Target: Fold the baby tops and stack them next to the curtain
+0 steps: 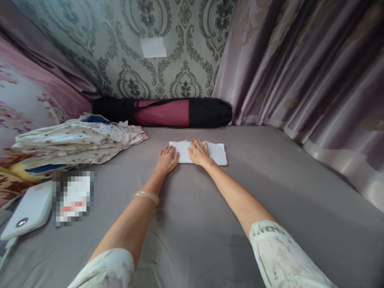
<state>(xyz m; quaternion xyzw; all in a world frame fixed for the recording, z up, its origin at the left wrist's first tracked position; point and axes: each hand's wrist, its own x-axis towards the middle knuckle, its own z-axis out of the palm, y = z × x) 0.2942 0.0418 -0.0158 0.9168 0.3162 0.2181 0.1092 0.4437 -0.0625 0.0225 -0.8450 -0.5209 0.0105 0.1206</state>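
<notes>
A white folded cloth [216, 154] lies flat on the grey bed sheet [192, 208], its long side running left to right. My right hand [198, 153] rests palm down on the middle of the cloth, fingers spread. At the cloth's left end is my left hand [167, 159], fingers stretched out over or beside that edge. Neither hand is gripped around anything. The part of the cloth under my hands is hidden.
A pile of folded clothes [78, 138] sits at the left. Nearer are a white device [30, 210] with a cable and a pixelated item [75, 198]. A black and pink long bag [162, 113] lies along the wall; purple curtains [279, 68] hang at the right.
</notes>
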